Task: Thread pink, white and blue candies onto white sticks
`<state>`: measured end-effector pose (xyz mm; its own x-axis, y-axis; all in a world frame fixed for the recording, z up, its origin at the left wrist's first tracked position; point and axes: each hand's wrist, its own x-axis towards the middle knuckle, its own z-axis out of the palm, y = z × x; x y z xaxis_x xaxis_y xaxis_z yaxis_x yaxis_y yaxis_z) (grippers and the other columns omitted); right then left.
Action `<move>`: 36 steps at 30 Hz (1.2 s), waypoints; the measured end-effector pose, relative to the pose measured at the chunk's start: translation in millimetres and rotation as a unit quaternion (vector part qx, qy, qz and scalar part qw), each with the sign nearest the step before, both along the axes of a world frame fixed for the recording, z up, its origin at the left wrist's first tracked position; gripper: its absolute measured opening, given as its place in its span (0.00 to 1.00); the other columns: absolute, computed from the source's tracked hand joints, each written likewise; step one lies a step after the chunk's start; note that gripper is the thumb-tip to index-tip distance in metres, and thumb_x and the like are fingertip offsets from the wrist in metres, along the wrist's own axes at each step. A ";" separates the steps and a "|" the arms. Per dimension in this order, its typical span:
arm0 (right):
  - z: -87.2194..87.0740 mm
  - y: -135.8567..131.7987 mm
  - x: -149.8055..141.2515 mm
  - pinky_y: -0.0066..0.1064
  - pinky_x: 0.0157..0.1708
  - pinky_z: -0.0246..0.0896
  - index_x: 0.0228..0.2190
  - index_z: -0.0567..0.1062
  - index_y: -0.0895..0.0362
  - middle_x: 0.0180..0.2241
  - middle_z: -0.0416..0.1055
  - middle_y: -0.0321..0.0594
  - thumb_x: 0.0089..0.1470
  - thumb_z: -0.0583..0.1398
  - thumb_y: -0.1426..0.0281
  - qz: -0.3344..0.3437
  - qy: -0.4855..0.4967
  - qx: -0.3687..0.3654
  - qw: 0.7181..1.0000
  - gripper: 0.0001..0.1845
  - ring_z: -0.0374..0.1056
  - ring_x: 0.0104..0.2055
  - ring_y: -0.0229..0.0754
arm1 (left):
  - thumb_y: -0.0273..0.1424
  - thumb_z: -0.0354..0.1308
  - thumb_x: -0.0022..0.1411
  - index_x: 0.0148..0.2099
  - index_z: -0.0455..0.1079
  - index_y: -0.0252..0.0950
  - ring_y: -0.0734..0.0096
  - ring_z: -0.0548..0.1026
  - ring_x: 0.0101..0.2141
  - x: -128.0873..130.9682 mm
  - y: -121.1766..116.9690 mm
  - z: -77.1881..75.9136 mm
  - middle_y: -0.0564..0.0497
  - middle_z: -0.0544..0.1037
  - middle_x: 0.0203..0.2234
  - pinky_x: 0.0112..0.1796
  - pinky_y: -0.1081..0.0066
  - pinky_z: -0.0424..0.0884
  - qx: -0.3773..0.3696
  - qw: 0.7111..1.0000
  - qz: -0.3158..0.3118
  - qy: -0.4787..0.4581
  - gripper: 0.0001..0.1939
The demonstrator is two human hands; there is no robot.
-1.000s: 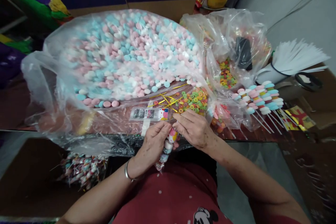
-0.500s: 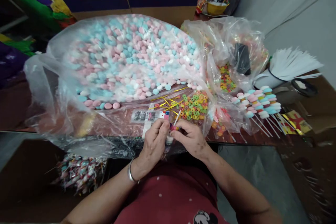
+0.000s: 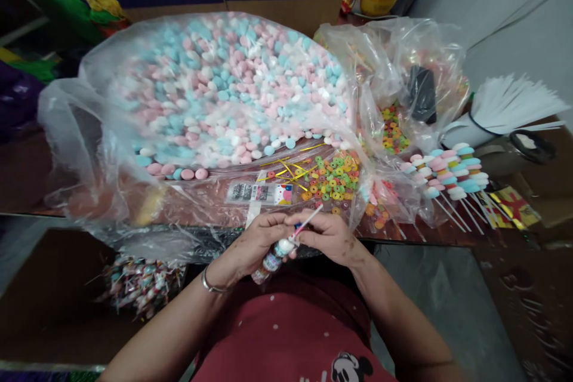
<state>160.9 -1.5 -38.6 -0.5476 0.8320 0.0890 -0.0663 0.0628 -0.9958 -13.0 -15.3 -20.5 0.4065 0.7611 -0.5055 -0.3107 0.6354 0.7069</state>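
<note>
Between my two hands, close to my body, is a wrapped candy skewer (image 3: 272,261) in a clear printed bag, its white stick slanting up to the right. My left hand (image 3: 262,242) is closed around its upper part. The fingers of my right hand (image 3: 329,237) pinch the bag's neck by the stick; whether a tie is there is too small to tell. Just beyond, on the table, lie a stack of flat printed bags (image 3: 258,193), loose gold twist ties (image 3: 290,174) and a heap of ring gummies (image 3: 335,176).
A big clear bag of pink, blue and white marshmallows (image 3: 224,89) fills the table's middle. Unwrapped marshmallow skewers (image 3: 452,170) lie at right, before a container of white sticks (image 3: 514,104). Below the table's left edge, a carton (image 3: 49,286) holds many wrapped skewers.
The wrapped skewer has tilted, so its bagged body now shows below my hands. Both hands sit slightly lower, uncovering the flat bags. The view has shifted a little.
</note>
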 end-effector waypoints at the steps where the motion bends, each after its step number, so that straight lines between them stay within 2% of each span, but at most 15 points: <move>1: -0.1 -0.1 2.0 0.28 0.35 0.68 0.43 0.76 0.56 0.33 0.72 0.36 0.58 0.61 0.64 0.005 -0.032 0.053 0.998 0.12 0.71 0.33 0.35 | 0.33 0.68 0.48 0.30 0.71 0.31 0.73 0.72 0.16 -2.0 -0.4 -1.1 0.49 0.76 0.17 0.17 0.77 0.66 -0.015 0.999 -0.029 -0.009 0.12; 5: 3.2 -3.3 5.7 0.26 0.35 0.65 0.35 0.77 0.57 0.30 0.73 0.39 0.63 0.55 0.70 -0.042 -0.111 0.268 0.956 0.10 0.69 0.33 0.35 | 0.35 0.65 0.50 0.35 0.71 0.32 0.68 0.74 0.17 -7.0 -4.7 -8.2 0.45 0.79 0.22 0.17 0.75 0.67 -0.046 0.989 -0.087 -0.106 0.13; 8: 7.6 -8.5 4.7 0.28 0.36 0.65 0.36 0.75 0.57 0.30 0.74 0.40 0.63 0.53 0.72 -0.066 -0.106 0.358 0.925 0.10 0.67 0.34 0.37 | 0.40 0.64 0.54 0.38 0.72 0.30 0.72 0.72 0.17 -11.1 -7.8 -8.8 0.45 0.78 0.21 0.19 0.76 0.65 -0.026 0.984 -0.118 -0.130 0.17; 11: 11.0 -14.4 1.4 0.28 0.36 0.65 0.36 0.75 0.57 0.30 0.74 0.40 0.63 0.53 0.73 -0.099 -0.120 0.350 0.924 0.10 0.67 0.33 0.37 | 0.43 0.65 0.55 0.36 0.73 0.29 0.77 0.70 0.19 -15.7 -9.1 -2.6 0.48 0.75 0.22 0.22 0.78 0.63 -0.003 0.984 -0.152 -0.090 0.19; 14: 9.6 -18.4 -3.4 0.25 0.33 0.65 0.33 0.75 0.57 0.29 0.73 0.37 0.62 0.53 0.74 -0.136 -0.124 0.261 0.948 0.10 0.69 0.31 0.35 | 0.44 0.62 0.58 0.32 0.72 0.30 0.79 0.69 0.22 -16.7 -8.6 3.9 0.51 0.72 0.24 0.25 0.78 0.62 0.061 0.984 -0.167 0.009 0.19; 16: 6.4 -18.9 -5.4 0.25 0.32 0.66 0.32 0.74 0.56 0.29 0.73 0.36 0.62 0.53 0.75 -0.167 -0.137 0.229 0.949 0.11 0.70 0.30 0.34 | 0.45 0.59 0.61 0.30 0.70 0.32 0.80 0.67 0.23 -14.8 -7.4 4.9 0.53 0.70 0.23 0.26 0.79 0.61 0.110 0.979 -0.156 0.077 0.19; 18: 4.0 -17.6 -4.3 0.27 0.35 0.66 0.36 0.75 0.57 0.31 0.73 0.38 0.62 0.53 0.76 -0.226 -0.184 0.286 0.913 0.11 0.70 0.33 0.36 | 0.46 0.58 0.61 0.29 0.68 0.33 0.80 0.66 0.22 -12.3 -6.2 3.0 0.54 0.69 0.22 0.25 0.78 0.60 0.116 0.978 -0.135 0.106 0.20; 20: 4.8 -15.6 -0.1 0.32 0.42 0.66 0.43 0.75 0.58 0.36 0.74 0.43 0.61 0.54 0.77 -0.253 -0.250 0.411 0.839 0.12 0.69 0.39 0.40 | 0.47 0.58 0.60 0.28 0.67 0.34 0.80 0.65 0.20 -10.6 -5.3 -0.5 0.54 0.69 0.21 0.22 0.78 0.58 0.094 0.984 -0.114 0.094 0.20; 22: 9.3 -14.9 5.4 0.39 0.49 0.61 0.48 0.74 0.60 0.42 0.74 0.47 0.62 0.53 0.75 -0.191 -0.306 0.526 0.770 0.15 0.66 0.47 0.45 | 0.47 0.60 0.58 0.27 0.66 0.33 0.79 0.64 0.19 -10.5 -5.5 -3.7 0.54 0.69 0.20 0.21 0.77 0.58 0.074 0.989 -0.106 0.068 0.21; 23: 12.5 -15.7 8.1 0.41 0.52 0.58 0.48 0.73 0.61 0.44 0.74 0.47 0.63 0.52 0.74 -0.140 -0.326 0.561 0.748 0.15 0.64 0.49 0.46 | 0.47 0.61 0.57 0.27 0.66 0.33 0.79 0.64 0.19 -11.0 -6.3 -4.8 0.54 0.69 0.19 0.21 0.77 0.58 0.067 0.990 -0.115 0.053 0.21; 25: 18.6 -20.6 12.1 0.43 0.54 0.55 0.47 0.74 0.62 0.42 0.75 0.46 0.65 0.48 0.74 -0.062 -0.348 0.590 0.726 0.17 0.63 0.48 0.46 | 0.46 0.62 0.56 0.26 0.67 0.33 0.79 0.64 0.18 -12.5 -9.8 -5.4 0.54 0.68 0.18 0.22 0.76 0.59 0.053 0.986 -0.159 0.027 0.21; 28: 23.5 -34.5 15.0 0.42 0.50 0.55 0.38 0.76 0.62 0.31 0.72 0.43 0.63 0.47 0.77 -0.005 -0.348 0.590 0.728 0.17 0.62 0.38 0.44 | 0.47 0.57 0.59 0.26 0.66 0.33 0.78 0.63 0.19 -14.5 -19.5 -1.4 0.54 0.67 0.19 0.22 0.75 0.59 0.057 0.962 -0.264 0.031 0.21; 31: 22.4 -49.5 15.0 0.40 0.41 0.54 0.27 0.74 0.59 0.24 0.66 0.40 0.61 0.49 0.76 0.017 -0.344 0.547 0.763 0.16 0.57 0.31 0.42 | 0.42 0.50 0.66 0.28 0.65 0.35 0.76 0.64 0.21 -14.5 -32.0 8.0 0.54 0.67 0.20 0.24 0.75 0.59 0.181 0.914 -0.331 0.150 0.19; 34: 19.6 -59.2 13.1 0.38 0.34 0.51 0.20 0.68 0.57 0.21 0.61 0.37 0.59 0.51 0.75 -0.017 -0.344 0.479 0.808 0.17 0.53 0.29 0.41 | 0.35 0.49 0.68 0.35 0.68 0.35 0.71 0.67 0.27 -13.7 -42.4 16.3 0.49 0.72 0.27 0.30 0.71 0.63 0.384 0.824 -0.295 0.293 0.12; 36: 19.9 -61.9 11.3 0.36 0.33 0.50 0.19 0.66 0.57 0.20 0.60 0.36 0.58 0.51 0.75 -0.033 -0.342 0.441 0.830 0.17 0.52 0.28 0.40 | 0.30 0.49 0.68 0.39 0.69 0.35 0.67 0.68 0.30 -13.7 -46.5 17.2 0.46 0.74 0.31 0.34 0.68 0.65 0.490 0.763 -0.267 0.325 0.08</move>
